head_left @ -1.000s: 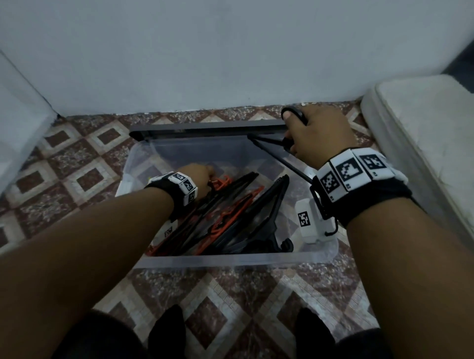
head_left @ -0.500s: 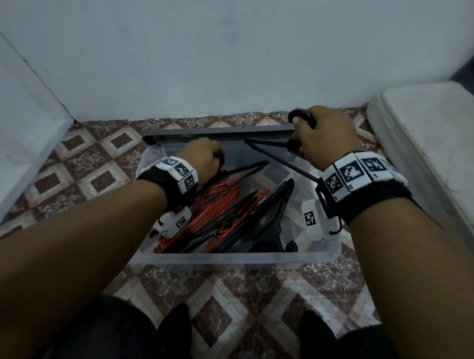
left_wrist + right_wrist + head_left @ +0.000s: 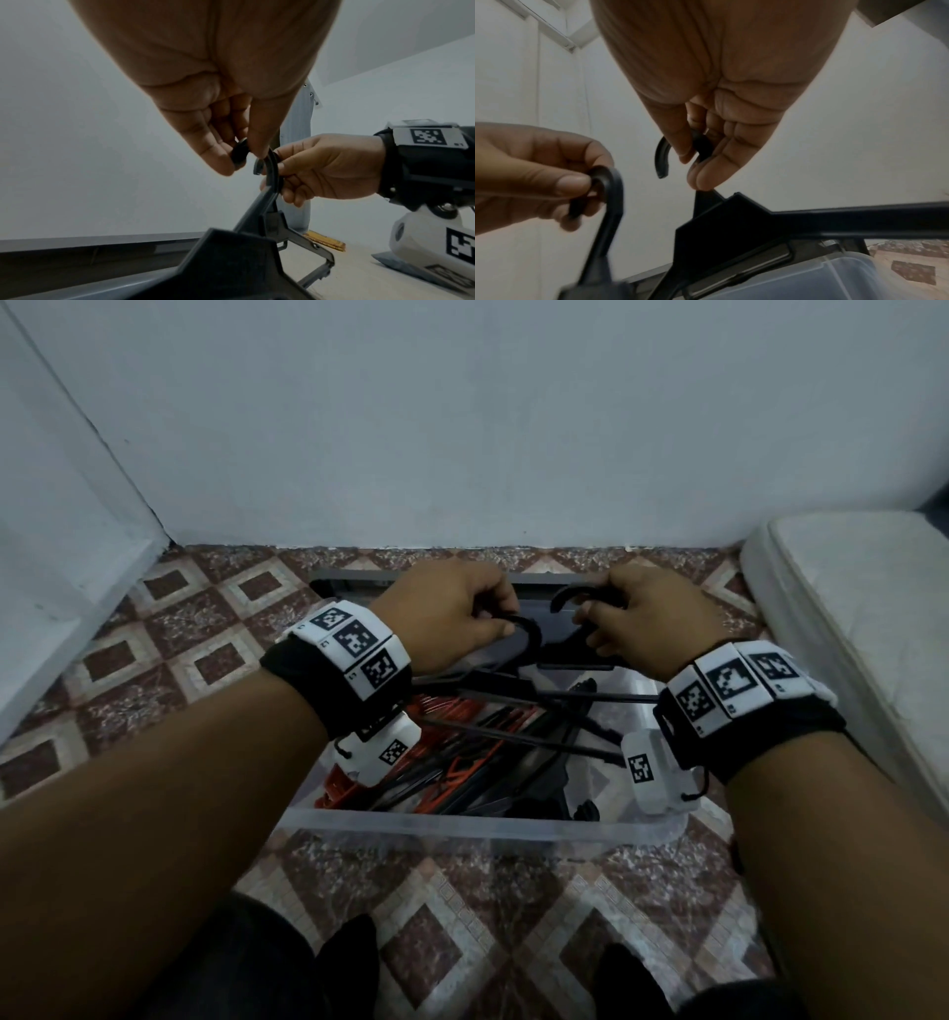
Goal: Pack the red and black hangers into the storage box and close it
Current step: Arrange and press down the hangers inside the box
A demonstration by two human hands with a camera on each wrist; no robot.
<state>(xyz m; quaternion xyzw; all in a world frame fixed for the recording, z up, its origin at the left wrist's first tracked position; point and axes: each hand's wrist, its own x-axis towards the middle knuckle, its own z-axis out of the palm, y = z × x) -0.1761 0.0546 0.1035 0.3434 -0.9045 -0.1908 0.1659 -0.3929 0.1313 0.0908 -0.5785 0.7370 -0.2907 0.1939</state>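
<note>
A clear storage box [image 3: 462, 830] stands on the tiled floor with several red and black hangers [image 3: 464, 765] piled inside. Its dark grey lid [image 3: 349, 580] lies behind it by the wall. Above the box's back edge my left hand [image 3: 493, 621] pinches the hook of a black hanger [image 3: 529, 636], seen closer in the left wrist view as the left hand [image 3: 240, 160]. Just to its right my right hand [image 3: 595, 621] grips the hook of a second black hanger [image 3: 567, 598]; the right wrist view shows that hook [image 3: 661, 156] and the right hand [image 3: 693, 162]. Both hangers' bodies slope down into the box.
A white mattress [image 3: 847, 618] lies close along the right side of the box. A white ledge [image 3: 67, 546] runs along the left and a plain wall [image 3: 462, 428] stands right behind the lid. My dark-clad feet [image 3: 349, 963] are on the tiles in front.
My left hand has come up out of the box holding a black hanger by its hook and moved right, close to the right hand. The right hand has kept hold of its hanger.
</note>
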